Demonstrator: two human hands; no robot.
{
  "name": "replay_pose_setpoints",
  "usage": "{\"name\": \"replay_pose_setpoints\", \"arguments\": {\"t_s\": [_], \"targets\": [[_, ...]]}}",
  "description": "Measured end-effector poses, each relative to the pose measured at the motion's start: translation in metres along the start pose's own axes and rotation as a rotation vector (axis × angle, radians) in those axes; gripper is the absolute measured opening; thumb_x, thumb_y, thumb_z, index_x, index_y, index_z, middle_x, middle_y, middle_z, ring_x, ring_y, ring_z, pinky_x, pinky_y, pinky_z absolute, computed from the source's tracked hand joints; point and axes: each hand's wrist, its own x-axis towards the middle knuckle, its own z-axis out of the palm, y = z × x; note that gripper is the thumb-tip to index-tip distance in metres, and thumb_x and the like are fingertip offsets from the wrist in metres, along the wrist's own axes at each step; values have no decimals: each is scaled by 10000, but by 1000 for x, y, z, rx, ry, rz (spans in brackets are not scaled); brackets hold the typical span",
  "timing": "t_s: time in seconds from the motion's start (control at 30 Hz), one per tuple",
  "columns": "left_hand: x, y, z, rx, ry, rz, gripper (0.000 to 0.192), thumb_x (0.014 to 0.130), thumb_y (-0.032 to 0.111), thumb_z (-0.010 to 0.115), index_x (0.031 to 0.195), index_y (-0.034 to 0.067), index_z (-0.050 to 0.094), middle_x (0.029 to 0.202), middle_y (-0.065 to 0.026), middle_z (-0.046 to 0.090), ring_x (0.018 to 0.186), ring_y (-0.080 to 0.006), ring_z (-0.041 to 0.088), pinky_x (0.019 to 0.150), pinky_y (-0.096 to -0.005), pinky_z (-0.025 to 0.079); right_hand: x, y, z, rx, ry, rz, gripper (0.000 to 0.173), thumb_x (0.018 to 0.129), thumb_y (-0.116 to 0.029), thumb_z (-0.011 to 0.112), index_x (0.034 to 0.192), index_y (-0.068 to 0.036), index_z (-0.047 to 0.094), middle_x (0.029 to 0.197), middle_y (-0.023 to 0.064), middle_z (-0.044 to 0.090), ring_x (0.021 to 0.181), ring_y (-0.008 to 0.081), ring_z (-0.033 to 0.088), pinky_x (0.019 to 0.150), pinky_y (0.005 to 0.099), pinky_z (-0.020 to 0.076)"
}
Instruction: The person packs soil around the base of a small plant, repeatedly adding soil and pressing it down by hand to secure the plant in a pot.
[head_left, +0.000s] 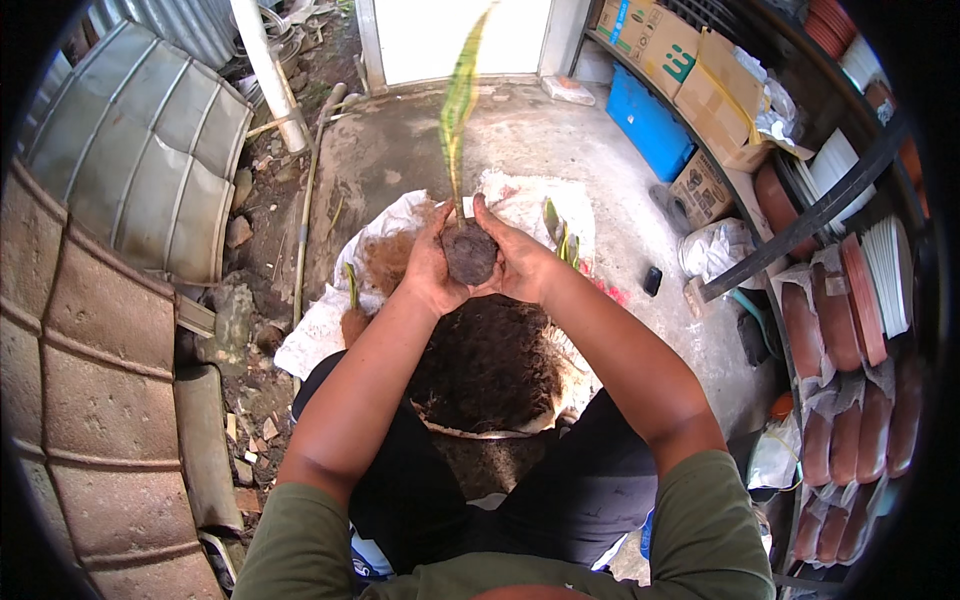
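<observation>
Between my left hand (433, 262) and my right hand (516, 251) I hold a round, dark soil ball (470, 253). A snake plant leaf (459, 105), green with yellow edges, rises upright from it and is slightly blurred. Both palms cup the ball from the sides, with fingers partly hidden behind it. Below the hands, between my knees, lies a wide heap of dark soil (484, 367) in a container or sack with a pale rim. Another small snake plant (562, 236) lies right of my hands, partly hidden by my forearm. To the left, a short leaf (351, 285) stands in a brown clump (354, 326).
A white woven sack (322, 330) is spread on the concrete floor, bearing brown fibre (386, 262). A black phone-like object (652, 281) lies right. Shelving holds cardboard boxes (720, 97) and wrapped brown planters (847, 442). A blue bin (649, 124) stands beneath; roofing panels (142, 135) lean left.
</observation>
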Motion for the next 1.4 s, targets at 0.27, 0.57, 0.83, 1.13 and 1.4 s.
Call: {"name": "replay_pose_setpoints", "arguments": {"t_s": [0.27, 0.57, 0.83, 1.13, 1.4], "targets": [[5, -3, -4, -12, 22, -104, 421, 1062, 370, 415, 1138, -13, 574, 1029, -206, 644, 869, -347, 665, 778, -502, 600, 8, 8, -16, -1, -72, -23, 539, 927, -557, 696, 1251, -134, 616, 1169, 48, 668, 1075, 206, 669, 903, 443, 574], [2, 7, 0, 66, 49, -63, 411, 1082, 409, 407, 1169, 66, 617, 1093, -137, 687, 924, -301, 687, 793, -481, 611, 7, 7, -8, -91, -38, -79, 781, 895, -711, 596, 1398, -120, 509, 1308, 76, 607, 1193, 214, 628, 979, 453, 559], [-1, 2, -4, 132, -28, 63, 377, 1077, 389, 389, 1087, 104, 634, 1059, -90, 683, 923, -241, 695, 758, -449, 612, 5, 7, -4, -163, -150, -225, 655, 875, -228, 823, 1412, -99, 470, 1257, 60, 591, 1164, 209, 614, 925, 420, 574], [5, -7, -6, 276, -9, 179, 357, 1078, 335, 353, 1111, 91, 612, 1041, -88, 669, 920, -238, 696, 729, -425, 622, 15, 14, -17, -160, -230, -265, 679, 840, -180, 857, 1401, -97, 485, 1242, 37, 596, 1154, 182, 614, 938, 379, 551], [6, -9, -4, 175, 54, 281, 407, 1060, 378, 384, 1258, 89, 591, 1160, -114, 663, 1064, -297, 677, 856, -504, 598, 8, 5, -3, -277, -83, -253, 713, 885, -263, 812, 1467, -97, 434, 1319, 87, 568, 1185, 210, 604, 906, 421, 560]]}}
